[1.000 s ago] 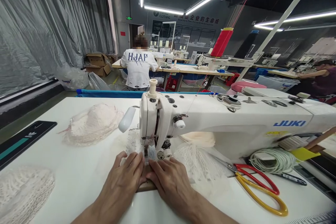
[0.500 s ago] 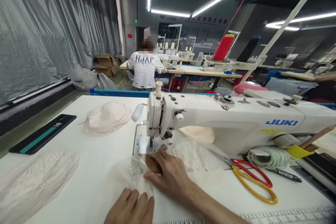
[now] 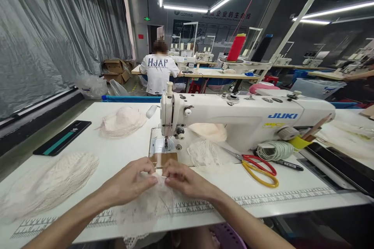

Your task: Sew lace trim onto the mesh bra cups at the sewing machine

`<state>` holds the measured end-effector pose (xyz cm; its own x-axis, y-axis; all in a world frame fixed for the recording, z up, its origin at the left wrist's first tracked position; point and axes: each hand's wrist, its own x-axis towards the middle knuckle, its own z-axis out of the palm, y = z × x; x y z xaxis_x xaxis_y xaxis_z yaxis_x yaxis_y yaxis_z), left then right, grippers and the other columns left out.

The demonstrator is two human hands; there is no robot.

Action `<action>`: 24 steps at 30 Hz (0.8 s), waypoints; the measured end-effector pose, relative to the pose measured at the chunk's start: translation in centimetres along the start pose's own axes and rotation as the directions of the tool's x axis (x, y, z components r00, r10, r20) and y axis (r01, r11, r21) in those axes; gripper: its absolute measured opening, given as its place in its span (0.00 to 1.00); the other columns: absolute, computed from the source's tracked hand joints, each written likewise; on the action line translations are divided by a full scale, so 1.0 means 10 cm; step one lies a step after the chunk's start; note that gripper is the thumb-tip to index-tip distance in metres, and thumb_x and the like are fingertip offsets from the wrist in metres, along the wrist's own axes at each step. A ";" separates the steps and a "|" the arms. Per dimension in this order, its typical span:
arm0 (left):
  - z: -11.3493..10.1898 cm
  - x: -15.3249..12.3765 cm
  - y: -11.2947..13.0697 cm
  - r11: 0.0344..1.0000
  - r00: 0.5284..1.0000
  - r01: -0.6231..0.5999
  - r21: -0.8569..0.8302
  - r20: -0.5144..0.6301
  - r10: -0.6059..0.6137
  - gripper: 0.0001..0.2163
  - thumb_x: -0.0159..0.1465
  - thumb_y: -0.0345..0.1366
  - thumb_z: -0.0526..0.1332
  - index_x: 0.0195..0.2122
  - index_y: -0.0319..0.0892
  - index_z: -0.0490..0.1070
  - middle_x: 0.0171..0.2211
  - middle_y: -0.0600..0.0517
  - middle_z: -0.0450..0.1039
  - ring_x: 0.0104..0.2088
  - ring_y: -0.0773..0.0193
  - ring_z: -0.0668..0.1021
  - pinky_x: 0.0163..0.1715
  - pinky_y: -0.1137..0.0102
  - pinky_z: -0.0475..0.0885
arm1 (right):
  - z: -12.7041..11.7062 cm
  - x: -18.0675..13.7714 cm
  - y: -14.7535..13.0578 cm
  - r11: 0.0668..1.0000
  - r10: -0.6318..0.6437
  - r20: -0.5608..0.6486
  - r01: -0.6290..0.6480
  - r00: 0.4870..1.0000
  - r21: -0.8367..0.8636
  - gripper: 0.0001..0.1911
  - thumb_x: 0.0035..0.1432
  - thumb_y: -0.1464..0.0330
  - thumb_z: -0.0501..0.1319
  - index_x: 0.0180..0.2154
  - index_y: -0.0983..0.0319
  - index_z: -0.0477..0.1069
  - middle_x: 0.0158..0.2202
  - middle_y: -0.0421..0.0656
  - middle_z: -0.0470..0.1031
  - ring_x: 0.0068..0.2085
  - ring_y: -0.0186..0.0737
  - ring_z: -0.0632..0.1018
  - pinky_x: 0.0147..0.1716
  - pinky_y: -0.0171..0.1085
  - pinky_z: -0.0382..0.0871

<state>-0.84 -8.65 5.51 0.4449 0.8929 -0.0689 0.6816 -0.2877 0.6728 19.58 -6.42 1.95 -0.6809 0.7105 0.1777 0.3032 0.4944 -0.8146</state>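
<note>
Both my hands pinch one piece of pale lace fabric near the front edge of the white table. My left hand grips its upper left part with closed fingers. My right hand holds the upper right part, fingertips meeting the left hand's. The lace hangs over the table's front edge. Just beyond my hands stands the white JUKI sewing machine, its needle and presser foot bare above a brown patch.
Lace piles lie at the left front, behind the left and under the machine arm. Red and yellow scissors, a cord coil and a pen lie right. A dark panel sits left. A person in a white shirt works behind.
My hands have pulled the lace piece out from under the presser foot and back toward the table's front edge. The view has drawn back from the machine.
</note>
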 end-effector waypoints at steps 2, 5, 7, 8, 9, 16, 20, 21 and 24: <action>0.01 -0.24 0.12 0.978 0.990 0.111 -0.175 0.107 -0.093 0.11 0.62 0.42 0.55 0.27 0.41 0.68 0.27 0.55 0.65 0.30 0.64 0.68 0.29 0.74 0.62 | -0.01 -0.13 -0.14 0.975 -0.038 0.152 0.003 0.988 0.224 0.10 0.63 0.66 0.51 0.37 0.63 0.68 0.31 0.40 0.66 0.30 0.31 0.66 0.29 0.30 0.61; 0.10 -0.55 0.19 0.880 0.950 0.300 -0.370 0.204 -0.238 0.16 0.61 0.48 0.55 0.23 0.41 0.60 0.21 0.59 0.54 0.23 0.69 0.59 0.21 0.76 0.53 | 0.11 -0.38 -0.36 0.938 -0.035 0.219 -0.044 0.975 0.345 0.14 0.59 0.63 0.57 0.46 0.63 0.65 0.35 0.40 0.68 0.33 0.32 0.66 0.32 0.30 0.62; 0.21 -0.73 0.19 0.799 0.926 0.373 -0.472 0.245 -0.287 0.19 0.59 0.52 0.57 0.23 0.42 0.57 0.21 0.60 0.52 0.22 0.70 0.57 0.20 0.76 0.51 | 0.27 -0.55 -0.46 0.952 -0.002 0.187 -0.055 0.982 0.300 0.20 0.51 0.68 0.63 0.47 0.62 0.63 0.38 0.40 0.68 0.35 0.33 0.66 0.34 0.30 0.62; 0.27 -0.81 0.19 0.757 0.915 0.401 -0.515 0.270 -0.301 0.20 0.58 0.53 0.57 0.23 0.42 0.56 0.21 0.60 0.53 0.22 0.70 0.57 0.20 0.76 0.51 | 0.37 -0.64 -0.48 0.964 0.028 0.151 -0.067 0.988 0.259 0.20 0.49 0.72 0.63 0.46 0.62 0.64 0.38 0.40 0.68 0.35 0.33 0.66 0.34 0.30 0.62; 0.33 -0.89 0.18 0.720 0.903 0.427 -0.546 0.289 -0.317 0.20 0.57 0.54 0.58 0.23 0.42 0.56 0.20 0.60 0.53 0.22 0.70 0.57 0.20 0.77 0.51 | 0.46 -0.72 -0.50 0.971 0.060 0.108 -0.084 0.992 0.225 0.18 0.49 0.75 0.61 0.44 0.62 0.64 0.36 0.39 0.68 0.34 0.32 0.66 0.34 0.30 0.61; 0.74 -1.30 0.24 0.459 0.857 0.498 -0.736 0.337 -0.390 0.19 0.53 0.53 0.64 0.30 0.41 0.63 0.20 0.58 0.65 0.20 0.71 0.62 0.21 0.77 0.54 | 0.80 -1.06 -0.44 0.853 0.219 0.132 -0.255 0.967 0.456 0.10 0.56 0.76 0.51 0.37 0.64 0.68 0.30 0.39 0.69 0.31 0.31 0.68 0.30 0.29 0.62; 0.92 -1.40 0.19 0.413 0.844 0.523 -0.745 0.386 -0.373 0.18 0.55 0.49 0.64 0.37 0.39 0.71 0.27 0.52 0.75 0.27 0.67 0.71 0.28 0.75 0.62 | 0.84 -1.22 -0.45 0.821 0.216 0.200 -0.289 0.956 0.493 0.13 0.60 0.64 0.54 0.46 0.62 0.67 0.38 0.42 0.70 0.36 0.34 0.69 0.34 0.31 0.63; 0.95 -1.42 0.16 0.421 0.845 0.522 -0.742 0.385 -0.370 0.17 0.56 0.49 0.64 0.37 0.39 0.72 0.28 0.52 0.75 0.27 0.67 0.71 0.28 0.76 0.62 | 0.87 -1.26 -0.45 0.848 0.222 0.184 -0.283 0.958 0.448 0.17 0.57 0.61 0.58 0.47 0.61 0.66 0.39 0.42 0.70 0.37 0.35 0.69 0.35 0.32 0.63; 1.03 -1.45 0.08 0.434 0.848 0.519 -0.737 0.376 -0.374 0.17 0.56 0.48 0.64 0.37 0.39 0.75 0.26 0.53 0.75 0.25 0.68 0.70 0.25 0.77 0.61 | 1.00 -1.35 -0.42 0.907 0.280 0.060 -0.284 0.958 0.311 0.18 0.51 0.61 0.64 0.43 0.61 0.68 0.36 0.40 0.70 0.37 0.36 0.68 0.36 0.33 0.62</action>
<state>-0.76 -25.42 -0.52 0.3412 0.7341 -0.5871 0.0989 0.5931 0.7990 20.89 -23.09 -2.57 -0.6075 0.7891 -0.0905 0.2615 0.0911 -0.9609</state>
